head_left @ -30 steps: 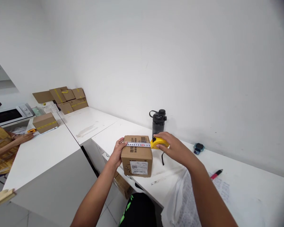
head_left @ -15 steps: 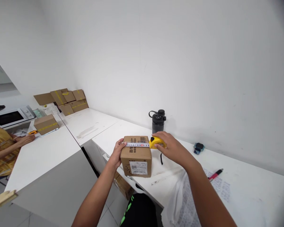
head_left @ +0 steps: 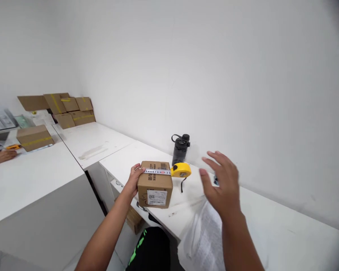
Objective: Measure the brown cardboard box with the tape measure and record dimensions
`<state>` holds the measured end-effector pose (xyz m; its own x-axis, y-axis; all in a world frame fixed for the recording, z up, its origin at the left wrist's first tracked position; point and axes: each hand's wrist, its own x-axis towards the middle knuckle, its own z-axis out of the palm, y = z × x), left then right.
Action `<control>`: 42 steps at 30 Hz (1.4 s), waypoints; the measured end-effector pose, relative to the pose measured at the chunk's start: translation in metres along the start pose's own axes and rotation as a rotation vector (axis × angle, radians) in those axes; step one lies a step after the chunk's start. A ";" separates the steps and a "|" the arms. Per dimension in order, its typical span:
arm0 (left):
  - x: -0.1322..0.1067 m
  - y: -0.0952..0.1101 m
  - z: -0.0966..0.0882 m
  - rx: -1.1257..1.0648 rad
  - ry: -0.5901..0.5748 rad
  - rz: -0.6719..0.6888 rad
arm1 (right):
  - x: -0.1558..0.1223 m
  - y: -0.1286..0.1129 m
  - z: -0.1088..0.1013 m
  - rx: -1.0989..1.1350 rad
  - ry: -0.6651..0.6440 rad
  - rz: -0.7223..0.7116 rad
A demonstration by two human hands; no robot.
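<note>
Rounded yellow tape measure (head_left: pixel 181 170), boxy cardboard carton (head_left: pixel 154 184)
Left hand (head_left: pixel 133 178) holds the flat white blade (head_left: pixel 158 172) at the carton's edge; right hand (head_left: pixel 222 184) hovers apart, spread wide.

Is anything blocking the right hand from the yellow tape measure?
Nothing visible is. Only an open gap lies between the right hand and the yellow tape measure. The black bottle stands behind the tape measure, toward the wall, not between them.

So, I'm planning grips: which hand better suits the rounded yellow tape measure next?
Probably the right hand: open, empty, facing the tape measure; the left hand grips the brown cardboard box.
</note>
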<state>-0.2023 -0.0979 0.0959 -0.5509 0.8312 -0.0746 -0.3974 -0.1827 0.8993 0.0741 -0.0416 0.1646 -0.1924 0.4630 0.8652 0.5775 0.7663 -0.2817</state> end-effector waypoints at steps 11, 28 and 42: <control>0.018 0.001 0.005 -0.023 0.031 0.010 | -0.111 0.154 -0.002 -0.635 -0.891 0.274; 0.020 0.011 0.014 0.039 0.055 0.048 | -0.161 0.158 -0.031 -0.428 -0.458 0.538; 0.026 0.009 0.016 0.046 0.100 0.073 | -0.158 0.167 -0.035 -0.310 -0.456 0.770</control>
<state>-0.2084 -0.0691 0.1089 -0.6484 0.7597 -0.0492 -0.3210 -0.2142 0.9225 0.2290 -0.0023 -0.0042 0.0757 0.9719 0.2230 0.8472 0.0553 -0.5284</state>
